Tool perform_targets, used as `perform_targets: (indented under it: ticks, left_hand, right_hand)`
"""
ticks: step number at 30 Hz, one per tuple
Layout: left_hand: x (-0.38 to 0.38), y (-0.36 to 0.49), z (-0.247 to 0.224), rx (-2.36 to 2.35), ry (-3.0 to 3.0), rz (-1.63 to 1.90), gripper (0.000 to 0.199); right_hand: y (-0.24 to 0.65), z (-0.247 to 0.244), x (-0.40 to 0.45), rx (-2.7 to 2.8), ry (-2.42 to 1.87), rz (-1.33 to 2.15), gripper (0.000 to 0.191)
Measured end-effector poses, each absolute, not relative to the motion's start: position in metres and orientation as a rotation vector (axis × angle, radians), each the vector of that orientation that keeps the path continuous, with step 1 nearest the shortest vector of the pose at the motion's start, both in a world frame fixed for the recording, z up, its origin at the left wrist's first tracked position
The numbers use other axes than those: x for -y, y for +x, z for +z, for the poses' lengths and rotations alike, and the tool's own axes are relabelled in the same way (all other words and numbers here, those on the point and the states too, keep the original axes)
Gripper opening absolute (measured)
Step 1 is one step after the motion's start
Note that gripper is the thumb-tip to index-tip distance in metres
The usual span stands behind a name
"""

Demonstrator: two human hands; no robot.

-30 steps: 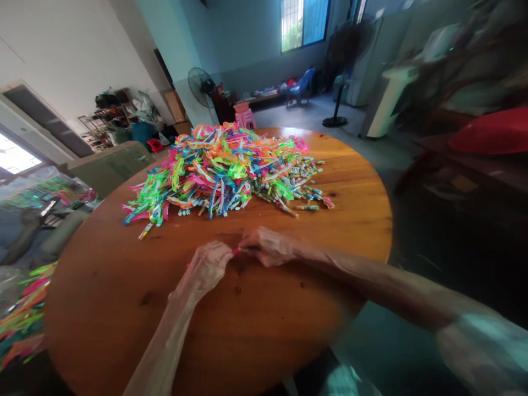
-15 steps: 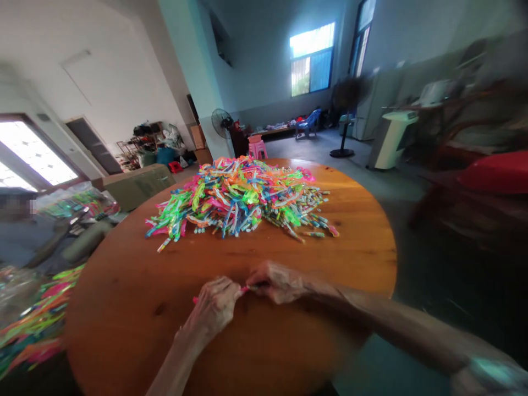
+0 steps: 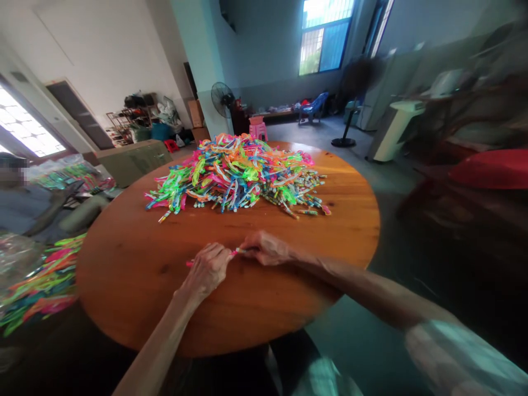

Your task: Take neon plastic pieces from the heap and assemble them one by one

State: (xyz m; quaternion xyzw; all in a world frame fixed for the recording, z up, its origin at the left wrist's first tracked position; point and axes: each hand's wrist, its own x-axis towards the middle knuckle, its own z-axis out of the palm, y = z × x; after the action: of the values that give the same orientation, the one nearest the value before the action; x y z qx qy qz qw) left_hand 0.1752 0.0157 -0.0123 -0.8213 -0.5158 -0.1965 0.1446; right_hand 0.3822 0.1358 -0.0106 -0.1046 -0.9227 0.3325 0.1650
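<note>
Sunlit and cluttered, the big room is stretching out behind the round wooden desk (image 3: 124,275) where you are working, with a standing fan (image 3: 223,99) and a barred window (image 3: 325,36) far back. Your fingers are closing on a thin pink strip (image 3: 236,252): your left hand (image 3: 206,269) is pinching it from one side, your right hand (image 3: 266,248) from the other, and the two hands are nearly touching just above the wood, near your edge of the desk. A short pink end (image 3: 190,263) is poking out past your left hand. By the look of it, the piece is handling as something very light, narrow and bendy, smooth plastic that is likely slipping if held loosely, so you are best taking it close to its ends with fingertip pinches, not a full grasp. Most of it is hiding inside your hands, so its length, its shape and any joint are staying unclear. Farther out, well apart from your hands, a heap of neon strips and small printed sticks (image 3: 235,176) is lying across the far half of the desk; single pieces are blurring together there. At the left edge another person (image 3: 25,209) is sitting by more bright strips (image 3: 37,286), only partly in view and too smeared to read.
</note>
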Motion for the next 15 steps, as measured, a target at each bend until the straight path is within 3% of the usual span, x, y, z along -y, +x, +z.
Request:
perform_targets:
  ticks: [6,9,15]
  left_hand:
    - [-0.015,0.176,-0.023,1.382,-2.348,-0.588,0.029]
    - [-0.011,0.179,-0.021,1.32,-2.34,-0.573,0.032]
    - [-0.001,0.182,-0.015,1.404,-2.461,-0.723,0.023]
  right_hand:
    - [0.383,-0.01,-0.127,2.872,-0.173,0.463,0.016]
    - [0.388,-0.007,-0.122,2.948,-0.171,0.268,0.022]
    - [0.39,-0.007,-0.122,2.915,-0.098,0.524,0.014]
